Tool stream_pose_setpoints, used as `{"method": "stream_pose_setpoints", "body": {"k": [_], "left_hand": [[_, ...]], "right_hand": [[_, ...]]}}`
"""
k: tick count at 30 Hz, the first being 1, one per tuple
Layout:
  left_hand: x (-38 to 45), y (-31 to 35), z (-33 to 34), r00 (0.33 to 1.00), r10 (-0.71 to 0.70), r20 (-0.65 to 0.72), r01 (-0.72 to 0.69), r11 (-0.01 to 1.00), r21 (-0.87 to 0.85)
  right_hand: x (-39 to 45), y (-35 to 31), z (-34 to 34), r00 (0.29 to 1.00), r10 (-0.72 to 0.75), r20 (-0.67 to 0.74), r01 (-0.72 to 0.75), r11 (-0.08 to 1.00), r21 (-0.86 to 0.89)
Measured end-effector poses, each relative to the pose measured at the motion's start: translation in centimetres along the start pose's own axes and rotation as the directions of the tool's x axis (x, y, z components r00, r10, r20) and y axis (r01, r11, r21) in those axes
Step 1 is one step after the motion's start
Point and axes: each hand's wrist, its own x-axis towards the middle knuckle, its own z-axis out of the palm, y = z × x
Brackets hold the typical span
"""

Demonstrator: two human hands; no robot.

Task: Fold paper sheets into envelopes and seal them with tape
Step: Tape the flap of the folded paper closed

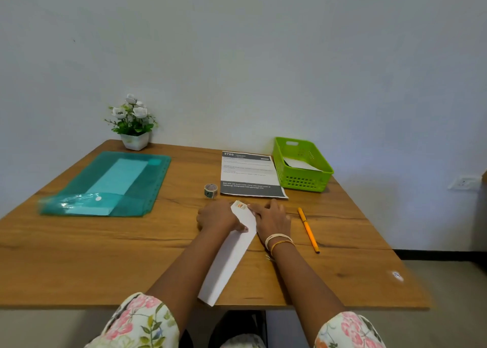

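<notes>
Left hand (217, 215) lies knuckles-up with its thumb pressing the folded paper strip (229, 255), while the right hand (271, 219) lies flat on the strip's far right edge, fingers stretched toward a small piece of patterned tape (240, 205). The strip runs diagonally between both forearms to the table's (79, 268) near edge, its near tip overhanging. Bare wood lies left; the tape roll (210, 190) and printed sheet (250, 175) sit just beyond, the orange pen (308, 229) to the right.

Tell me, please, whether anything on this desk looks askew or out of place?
Only the folded paper under both hands: it lies diagonally and its near end overhangs the table edge. Nothing looks spilled or damaged.
</notes>
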Motion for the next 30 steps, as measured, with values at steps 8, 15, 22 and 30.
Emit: {"method": "stream_pose_setpoints", "body": {"k": [8,15,22,30], "left_hand": [[-0.4,1.0,1.0,1.0,0.007,-0.01,-0.008,0.997,-0.074],[-0.9,1.0,1.8,0.996,-0.073,-0.051,0.054,0.949,-0.311],[-0.2,0.8,-0.3,0.966,-0.154,0.209,0.259,0.549,-0.795],[0.8,1.2,-2.4,0.969,-0.18,0.167,0.204,0.211,-0.956]], "right_hand": [[-0.9,0.2,0.1,0.998,0.009,-0.055,-0.004,0.995,0.102],[-1.4,0.4,-0.2,0.995,0.045,-0.086,-0.019,0.959,0.283],[-2.4,0.0,-2.1,0.971,0.23,0.059,-0.212,0.727,0.653],[-2.0,1.4,-6.4,0.865,0.219,0.451,-0.5,0.31,0.809]]}}
